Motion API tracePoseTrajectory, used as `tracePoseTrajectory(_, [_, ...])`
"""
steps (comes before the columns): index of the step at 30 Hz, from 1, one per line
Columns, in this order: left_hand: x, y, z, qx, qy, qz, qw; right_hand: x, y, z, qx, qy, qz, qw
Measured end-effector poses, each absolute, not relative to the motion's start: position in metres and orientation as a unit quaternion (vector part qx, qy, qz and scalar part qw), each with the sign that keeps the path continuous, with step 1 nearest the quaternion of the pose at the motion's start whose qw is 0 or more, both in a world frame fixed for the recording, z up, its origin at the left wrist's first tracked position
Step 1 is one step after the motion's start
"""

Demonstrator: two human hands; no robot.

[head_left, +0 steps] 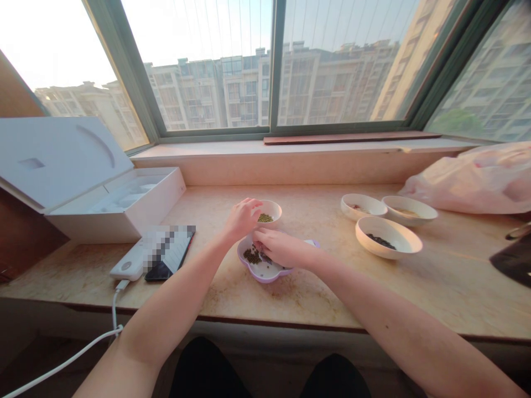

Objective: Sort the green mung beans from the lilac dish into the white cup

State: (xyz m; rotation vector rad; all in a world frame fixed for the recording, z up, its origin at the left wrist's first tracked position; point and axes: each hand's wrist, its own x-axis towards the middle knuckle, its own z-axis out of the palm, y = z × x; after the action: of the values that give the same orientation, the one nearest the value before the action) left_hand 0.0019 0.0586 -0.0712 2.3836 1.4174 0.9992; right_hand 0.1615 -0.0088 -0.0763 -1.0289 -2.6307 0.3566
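Note:
My left hand (244, 217) hovers at the left rim of a small white bowl (274, 208). Green beans (265, 218), which look like mung beans, lie in that bowl. The fingers of this hand are loosely bent and apart, with nothing visible in them. Just in front stands a purple-rimmed, scalloped white dish (265, 272) with a heap of dark greenish beans (252, 255) on its left side. My right hand (279, 247) reaches into the dish from the right, fingertips pointing down and pressed together. Whatever they pinch, if anything, is hidden.
To the right stand three white bowls, one with black beans (380, 241). A plastic bag (473, 177) lies behind them, a dark object (514, 257) at the right edge. On the left are an open white box (153, 202), a phone (172, 260) and a power bank (130, 265) with a cable.

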Motion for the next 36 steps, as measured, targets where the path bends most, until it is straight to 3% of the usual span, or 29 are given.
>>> tracePoseTrajectory(12, [0.002, 0.059, -0.071, 0.802, 0.47, 0.351, 0.112, 0.161, -0.006, -0.072, -0.37, -0.883, 0.181, 0.227])
tracePoseTrajectory(36, [0.003, 0.056, -0.068, 0.81, 0.456, 0.35, 0.114, 0.162, -0.007, -0.07, -0.367, -0.838, 0.282, 0.289])
